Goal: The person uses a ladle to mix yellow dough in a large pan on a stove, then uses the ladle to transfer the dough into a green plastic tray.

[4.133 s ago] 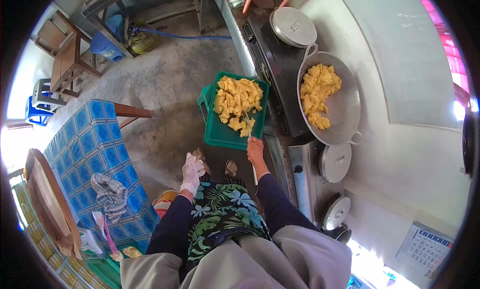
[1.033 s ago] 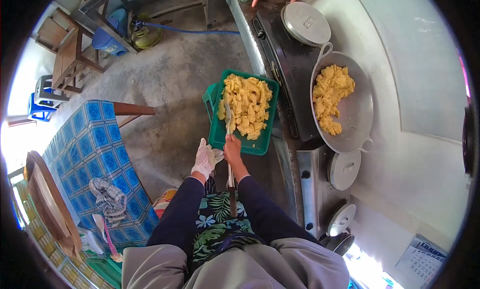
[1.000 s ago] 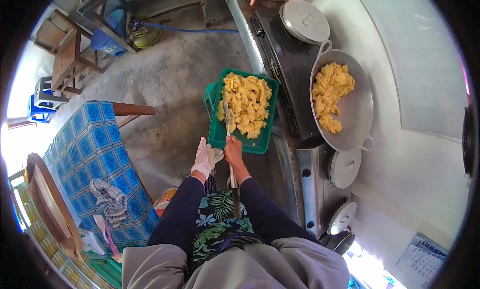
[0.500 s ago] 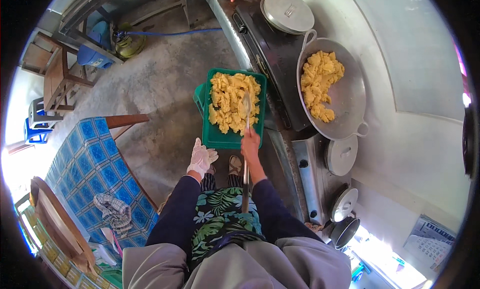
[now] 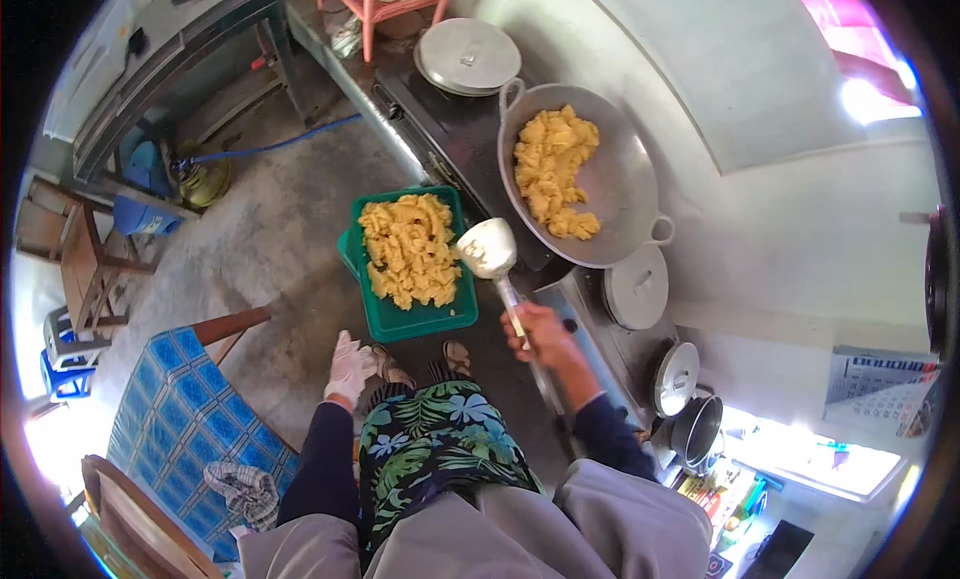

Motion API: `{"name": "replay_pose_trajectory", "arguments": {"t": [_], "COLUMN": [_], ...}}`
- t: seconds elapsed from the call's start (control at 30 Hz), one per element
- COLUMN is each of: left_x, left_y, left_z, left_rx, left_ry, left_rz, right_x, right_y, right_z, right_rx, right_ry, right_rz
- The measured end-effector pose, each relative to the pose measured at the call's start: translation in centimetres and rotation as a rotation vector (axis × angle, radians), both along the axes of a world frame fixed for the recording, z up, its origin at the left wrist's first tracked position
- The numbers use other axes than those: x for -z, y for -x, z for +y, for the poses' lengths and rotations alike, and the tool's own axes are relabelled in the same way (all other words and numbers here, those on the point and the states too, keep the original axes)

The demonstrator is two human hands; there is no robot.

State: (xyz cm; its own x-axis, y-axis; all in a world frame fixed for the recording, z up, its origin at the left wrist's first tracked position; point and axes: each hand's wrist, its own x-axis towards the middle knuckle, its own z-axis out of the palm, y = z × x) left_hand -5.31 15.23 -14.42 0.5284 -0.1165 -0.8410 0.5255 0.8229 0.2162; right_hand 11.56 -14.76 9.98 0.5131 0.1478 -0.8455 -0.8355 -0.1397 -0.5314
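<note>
My right hand [image 5: 540,337] is closed round the long handle of a metal ladle [image 5: 488,247]. Its broad, pale head is tipped up between a green tray [image 5: 398,326] and a wok [image 5: 628,194]. Lumpy yellow dough-like food [image 5: 410,249] fills most of the tray. More of that yellow food [image 5: 555,169] lies along the left side of the wok. My left hand [image 5: 350,369], in a clear glove, is held open below the tray's near left corner, apart from it and holding nothing. What supports the tray is hidden.
The wok sits on a dark stove [image 5: 440,119] along the right counter. Beyond it stands a lidded pot [image 5: 468,57]; nearer are a pot lid [image 5: 636,287] and a dark pan [image 5: 697,429]. A table with a blue checked cloth [image 5: 190,399] is at my left.
My right hand has lifted the ladle from the food in the tray and swung it right, toward the wok. The view has turned to the right. My left hand stays near the tray's corner.
</note>
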Motion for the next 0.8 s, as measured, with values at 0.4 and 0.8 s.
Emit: {"name": "replay_pose_trajectory", "arguments": {"t": [0.4, 0.8], "left_x": [-3.2, -6.8], "left_y": [14.7, 23.0], "left_z": [2.7, -14.4], "left_rx": [-0.096, -0.292], "left_ry": [-0.418, -0.281], "left_rz": [0.169, 0.383], "right_x": [-9.0, 9.4], "right_y": [-27.7, -28.7], "right_z": [-21.1, -22.1], "right_rx": [-1.044, -0.765], "right_ry": [0.942, 0.525], "right_rz": [-0.018, -0.506]}}
